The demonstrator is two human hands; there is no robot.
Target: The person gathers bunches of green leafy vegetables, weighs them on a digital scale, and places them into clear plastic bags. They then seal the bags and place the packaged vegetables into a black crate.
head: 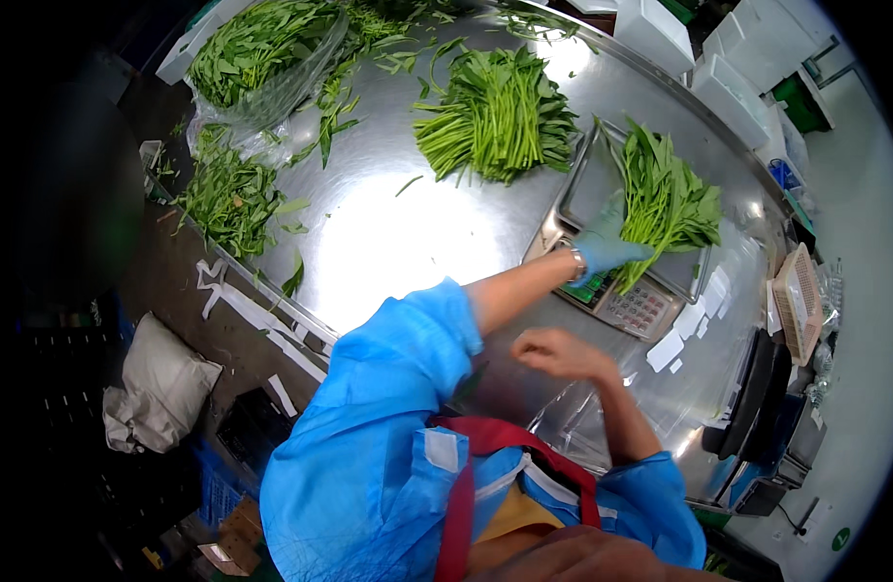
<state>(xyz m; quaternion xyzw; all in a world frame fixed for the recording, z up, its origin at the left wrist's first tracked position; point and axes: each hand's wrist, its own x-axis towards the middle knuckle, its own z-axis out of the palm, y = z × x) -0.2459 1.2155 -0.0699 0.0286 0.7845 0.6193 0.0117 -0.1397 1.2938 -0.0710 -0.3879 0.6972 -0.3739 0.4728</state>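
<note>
My left hand (610, 244), in a blue-green glove with a metal-banded watch at the wrist, grips the stems of a bunch of leafy greens (665, 196). The bunch is over the metal pan (595, 178) of a digital scale (639, 309), whose keypad faces me. Bare and loosely curled, my right hand (555, 353) is in front of the scale with nothing visible in it. A larger pile of greens (494, 120), stems gathered towards me, lies left of the scale on the steel table (374, 167).
A plastic bag of greens (261, 54) stands at the table's far left, with loose leaves (232, 196) nearer me. White labels (666, 351) lie by the scale's right corner. Clear plastic bags (574, 422) lie close to my body. A perforated basket (799, 305) is at the right, foam boxes (730, 102) beyond the edge.
</note>
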